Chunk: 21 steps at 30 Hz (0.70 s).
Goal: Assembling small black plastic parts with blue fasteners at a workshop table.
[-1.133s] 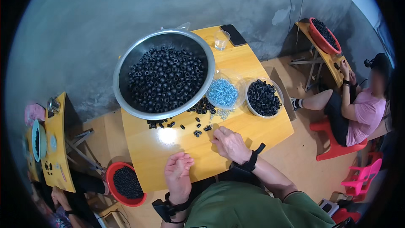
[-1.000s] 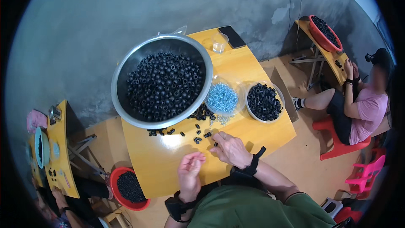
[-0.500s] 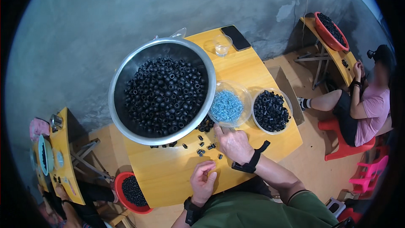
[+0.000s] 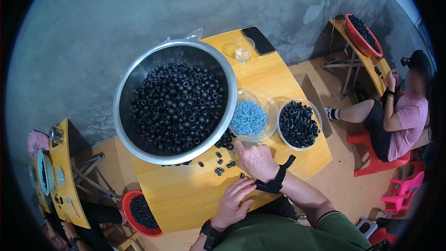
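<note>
Left hand (image 4: 233, 203): thumb apart from fingers
Right hand (image 4: 258, 160): fingertips hidden, cannot tell their state
Small black cylindrical pieces (image 4: 219, 171): left of right fingers
Round clear-plastic tub (image 4: 269, 108): beyond right fingers

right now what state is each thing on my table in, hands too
bowl: uncovered, holding many black parts
left tub: uncovered, holding blue beads
right tub: uncovered, holding black parts
cup: upright, uncovered
phone: lying flat
loose parts: scattered
left hand: partly open
right hand: back up, grip hidden
</note>
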Each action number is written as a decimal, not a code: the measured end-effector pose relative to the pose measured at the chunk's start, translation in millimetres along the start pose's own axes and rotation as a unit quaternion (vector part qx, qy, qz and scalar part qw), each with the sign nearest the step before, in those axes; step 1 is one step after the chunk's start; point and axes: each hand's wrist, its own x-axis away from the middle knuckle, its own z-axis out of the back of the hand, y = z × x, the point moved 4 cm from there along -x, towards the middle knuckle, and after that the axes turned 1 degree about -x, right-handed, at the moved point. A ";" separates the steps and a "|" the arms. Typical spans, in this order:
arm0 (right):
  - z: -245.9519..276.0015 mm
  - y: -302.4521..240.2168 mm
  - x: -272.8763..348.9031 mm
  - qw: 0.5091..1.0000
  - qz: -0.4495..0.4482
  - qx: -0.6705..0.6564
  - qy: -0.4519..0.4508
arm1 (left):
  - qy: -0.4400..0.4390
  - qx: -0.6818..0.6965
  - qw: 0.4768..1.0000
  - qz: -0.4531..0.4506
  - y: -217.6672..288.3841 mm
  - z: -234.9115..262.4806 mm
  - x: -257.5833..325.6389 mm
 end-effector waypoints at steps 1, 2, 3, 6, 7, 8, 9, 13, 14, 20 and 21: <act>0.6 -0.5 0.0 1.000 -0.004 -0.006 0.010 | -0.007 -0.040 0.999 0.002 0.4 -0.9 -1.0; 0.6 -1.0 0.0 1.000 -0.007 -0.013 0.021 | -0.007 -0.041 0.999 0.004 0.1 -1.1 -1.8; -0.5 -1.4 0.1 1.000 -0.007 -0.015 0.019 | -0.009 -0.060 0.998 0.005 0.2 -1.8 -2.7; -4.0 -4.1 -0.7 0.999 -0.009 -0.035 -0.001 | -0.005 -0.078 0.997 0.010 0.2 -3.7 -2.6; -3.4 -5.4 -2.5 0.999 -0.011 -0.042 -0.011 | 0.001 -0.075 0.997 0.012 -0.3 -3.4 -2.3; -3.5 -6.1 -4.2 0.999 -0.015 -0.048 -0.021 | 0.001 -0.076 0.997 0.013 -1.8 -3.6 -2.0; -4.6 -5.0 -5.5 0.998 -0.016 -0.048 -0.022 | 0.016 -0.057 0.998 0.007 -3.0 -3.2 -1.9; -11.0 -2.6 -7.2 0.999 0.007 -0.052 -0.005 | 0.041 -0.019 0.999 0.002 -5.7 -2.2 -0.5; -10.8 -2.8 -6.6 0.998 0.002 -0.063 0.003 | 0.042 -0.019 0.999 0.002 -5.2 -1.9 -0.2; -5.4 -16.4 -4.7 0.996 0.029 -0.087 0.001 | 0.056 -0.026 0.998 -0.005 -5.3 -1.7 0.3; -3.7 -18.3 -6.7 0.996 0.032 -0.087 0.000 | 0.060 -0.028 0.998 -0.005 -5.3 -1.2 0.5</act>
